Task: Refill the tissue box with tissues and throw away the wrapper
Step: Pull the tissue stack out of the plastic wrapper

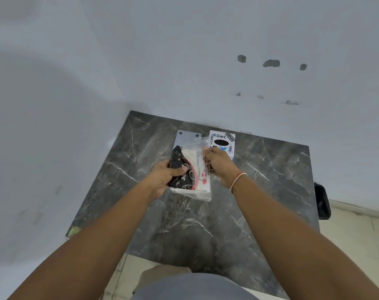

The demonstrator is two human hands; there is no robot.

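A pack of white tissues (196, 187) in a clear plastic wrapper with black and red print hangs above the dark marble counter (206, 224). My left hand (166, 176) grips the pack's black printed left side. My right hand (216, 162) pinches the clear top end of the wrapper (200, 141) at the pack's upper right. Behind the pack, against the wall, stands the white tissue box (224, 141) with stickers and a black oval slot. A grey flat panel (187, 136) with two dark holes lies just left of the box, partly hidden by the pack.
The counter sits in a corner, with white walls on the left and behind. A black bin (321, 202) stands on the pale floor past the counter's right edge. My grey-clad body shows at the bottom of the view.
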